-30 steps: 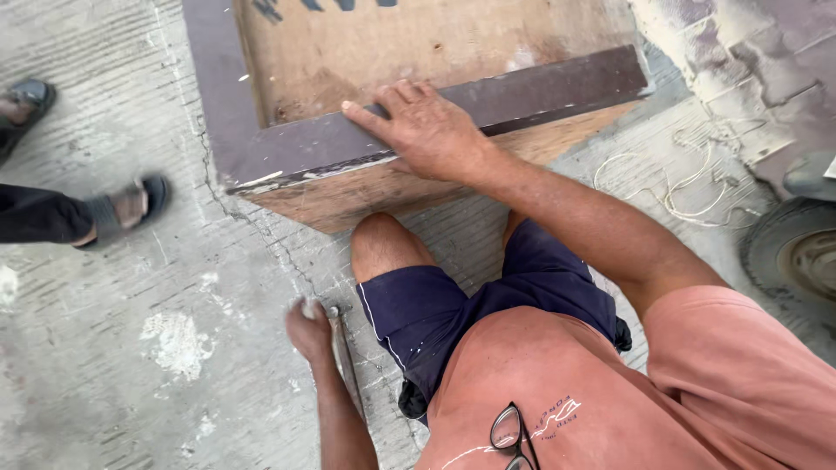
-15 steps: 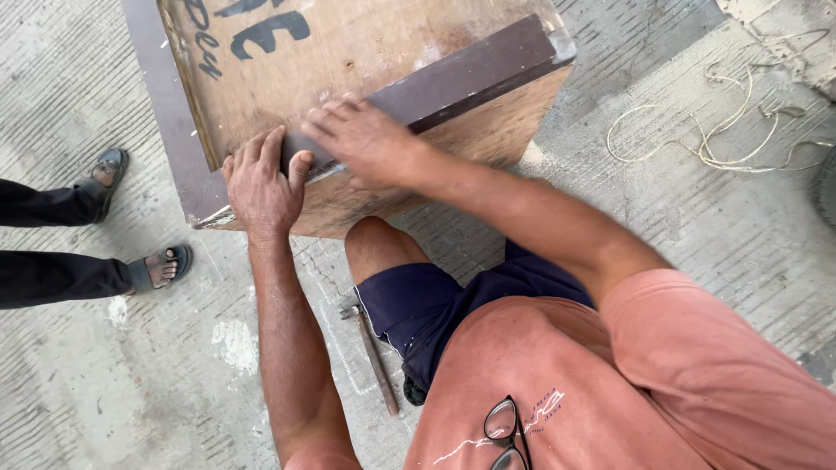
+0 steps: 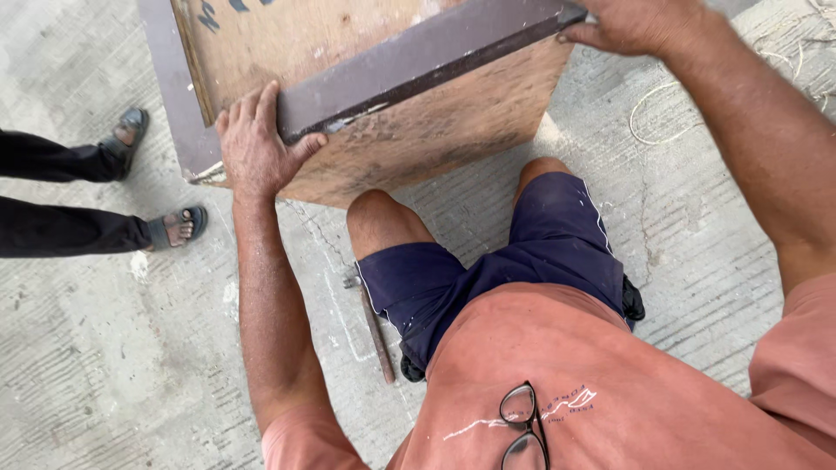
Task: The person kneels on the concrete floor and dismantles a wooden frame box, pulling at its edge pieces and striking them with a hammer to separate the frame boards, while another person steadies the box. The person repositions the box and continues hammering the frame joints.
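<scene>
A plywood box [image 3: 418, 130] with dark brown edging strips stands on the concrete in front of my knees. My left hand [image 3: 257, 148] grips its near left corner, thumb curled over the brown strip [image 3: 418, 65]. At the near right corner of the same strip, my right hand [image 3: 640, 24] presses down with the fingers over the end. A hammer [image 3: 376, 326] with a rusty handle lies on the ground by my left thigh, touched by neither hand.
Another person's legs in dark trousers and sandals [image 3: 174, 228] stand at the left. Loose pale cord [image 3: 662, 109] lies on the concrete at the right. Folded glasses [image 3: 522, 426] hang at my shirt collar.
My left hand let go of the hammer on the ground and rose to the box's left corner. My right hand slid along the brown strip to its right end.
</scene>
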Tool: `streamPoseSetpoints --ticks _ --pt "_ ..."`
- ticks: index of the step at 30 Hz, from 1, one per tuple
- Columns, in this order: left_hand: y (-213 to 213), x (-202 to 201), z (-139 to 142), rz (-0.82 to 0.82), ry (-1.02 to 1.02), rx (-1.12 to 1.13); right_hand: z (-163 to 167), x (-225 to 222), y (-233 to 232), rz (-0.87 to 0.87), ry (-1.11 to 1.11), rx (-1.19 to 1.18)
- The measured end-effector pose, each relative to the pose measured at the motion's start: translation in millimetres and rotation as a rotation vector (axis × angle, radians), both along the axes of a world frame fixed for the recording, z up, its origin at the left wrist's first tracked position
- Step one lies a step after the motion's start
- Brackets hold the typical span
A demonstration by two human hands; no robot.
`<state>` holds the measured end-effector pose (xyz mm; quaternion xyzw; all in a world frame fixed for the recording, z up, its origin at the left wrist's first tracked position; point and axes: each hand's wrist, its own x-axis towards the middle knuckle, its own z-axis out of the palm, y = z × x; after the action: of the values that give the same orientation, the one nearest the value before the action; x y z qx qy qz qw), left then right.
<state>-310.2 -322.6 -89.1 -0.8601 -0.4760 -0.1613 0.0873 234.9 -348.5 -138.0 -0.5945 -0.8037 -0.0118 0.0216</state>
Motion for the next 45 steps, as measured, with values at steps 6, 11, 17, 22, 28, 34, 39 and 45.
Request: streamPoseSetpoints --ticks 6,11,17,22,28,34,39,45 --pt "2 52 14 0.079 0.091 -0.205 -25 -3 3 0.035 0.2 0.065" --pt "13 172 5 -0.089 0.107 -0.263 -38 1 5 0.126 0.28 0.213" --pt "15 243 -16 -0.219 -0.013 -0.072 -44 -4 13 0.129 0.367 0.137" --pt "14 241 -17 -0.244 -0.029 -0.023 -43 -6 13 0.112 0.435 0.123" --pt "15 244 -19 -0.235 -0.011 -0.023 -38 -7 10 0.189 0.531 0.221" --pt "16 238 -26 -0.217 -0.001 0.012 -38 -10 10 0.155 0.482 0.208" --pt "15 238 -30 -0.22 -0.01 0.032 -41 -8 10 0.158 0.505 0.174" --pt "12 241 -24 -0.199 0.005 -0.035 -39 -8 10 0.224 0.496 0.255"
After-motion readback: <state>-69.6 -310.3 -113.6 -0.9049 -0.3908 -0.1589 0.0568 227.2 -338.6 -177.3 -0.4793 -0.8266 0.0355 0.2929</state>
